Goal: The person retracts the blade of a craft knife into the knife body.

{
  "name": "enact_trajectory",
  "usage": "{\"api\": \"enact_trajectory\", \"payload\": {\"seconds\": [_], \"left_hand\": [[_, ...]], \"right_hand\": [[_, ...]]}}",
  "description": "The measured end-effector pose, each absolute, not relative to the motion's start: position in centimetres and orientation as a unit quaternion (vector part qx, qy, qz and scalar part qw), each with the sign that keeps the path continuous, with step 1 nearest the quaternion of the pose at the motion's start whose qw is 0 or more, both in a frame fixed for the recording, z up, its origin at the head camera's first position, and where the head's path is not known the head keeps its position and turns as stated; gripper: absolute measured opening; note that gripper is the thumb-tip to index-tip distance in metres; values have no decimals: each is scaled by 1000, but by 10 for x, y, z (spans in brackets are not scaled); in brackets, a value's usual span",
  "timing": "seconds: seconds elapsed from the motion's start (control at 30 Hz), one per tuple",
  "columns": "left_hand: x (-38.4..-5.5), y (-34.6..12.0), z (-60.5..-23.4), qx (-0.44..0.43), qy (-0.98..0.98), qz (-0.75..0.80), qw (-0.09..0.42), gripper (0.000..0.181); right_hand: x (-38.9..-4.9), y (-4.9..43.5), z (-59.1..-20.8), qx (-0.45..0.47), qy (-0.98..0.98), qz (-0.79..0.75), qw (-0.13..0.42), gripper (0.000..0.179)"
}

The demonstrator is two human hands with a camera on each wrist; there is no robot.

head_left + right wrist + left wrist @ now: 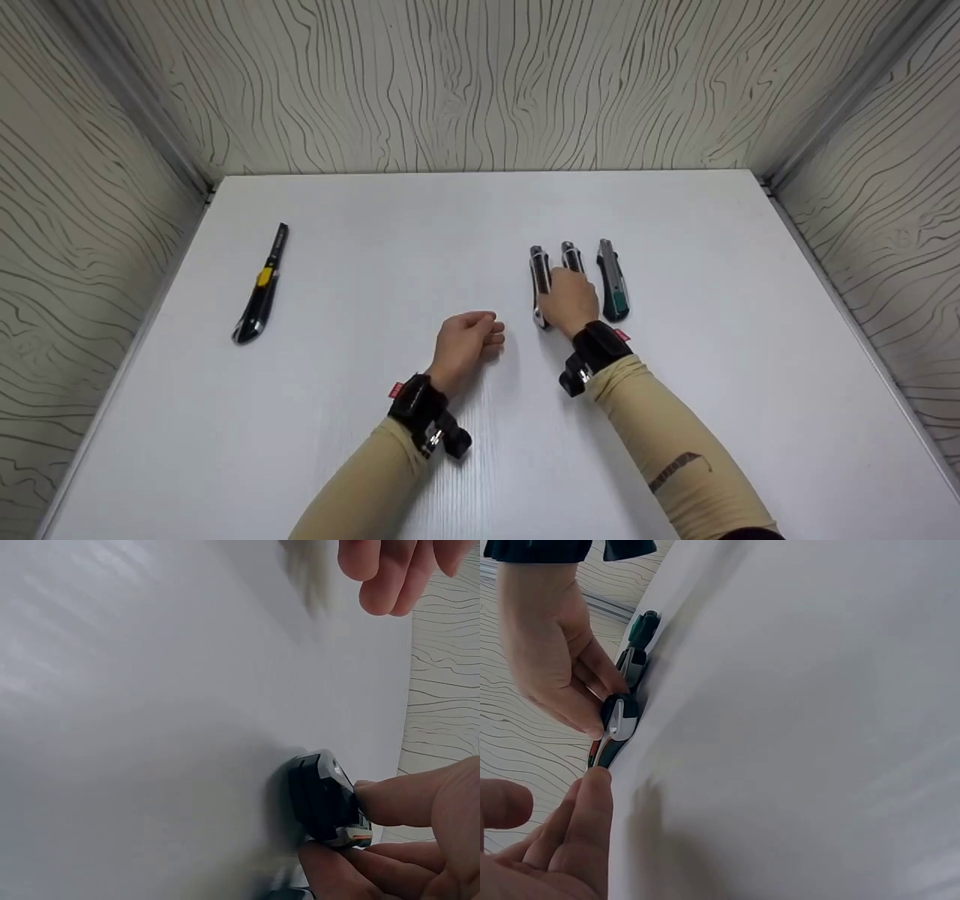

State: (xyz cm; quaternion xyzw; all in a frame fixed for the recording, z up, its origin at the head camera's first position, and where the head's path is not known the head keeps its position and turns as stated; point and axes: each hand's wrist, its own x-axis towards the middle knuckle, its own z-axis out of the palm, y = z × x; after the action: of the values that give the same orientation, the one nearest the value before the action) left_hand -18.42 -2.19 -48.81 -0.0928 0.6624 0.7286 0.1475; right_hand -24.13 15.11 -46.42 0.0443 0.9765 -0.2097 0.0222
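Three box cutters lie side by side right of centre on the white table. My right hand (pixel 570 301) pinches the leftmost, a silver and black box cutter (pixel 538 268), between thumb and fingers; its rounded butt end shows in the right wrist view. The middle box cutter (pixel 571 255) is partly hidden behind that hand. Just right of it lies a grey box cutter with a green slider (pixel 613 281). My left hand (pixel 461 346) hovers to the left of them, its fingers loosely bent and holding nothing.
At the far left of the white table (pixel 360 247) lies a black box cutter with a yellow slider (pixel 262 289). Wood-patterned panels (pixel 465 90) rise behind the table and along both sides.
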Motion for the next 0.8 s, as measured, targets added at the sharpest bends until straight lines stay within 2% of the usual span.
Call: {"api": "enact_trajectory", "payload": {"seconds": [0.5, 0.73, 0.8], "left_hand": [[-191, -50, -479, -90, 717, 678, 134, 35], [-200, -79, -472, -81, 779, 612, 109, 35], [-203, -91, -468, -81, 800, 585, 107, 36]], "right_hand": [[-238, 151, -454, 37, 974, -224, -6, 7], [-233, 140, -447, 10, 956, -293, 13, 39], [-233, 136, -447, -1, 952, -305, 21, 42]]}}
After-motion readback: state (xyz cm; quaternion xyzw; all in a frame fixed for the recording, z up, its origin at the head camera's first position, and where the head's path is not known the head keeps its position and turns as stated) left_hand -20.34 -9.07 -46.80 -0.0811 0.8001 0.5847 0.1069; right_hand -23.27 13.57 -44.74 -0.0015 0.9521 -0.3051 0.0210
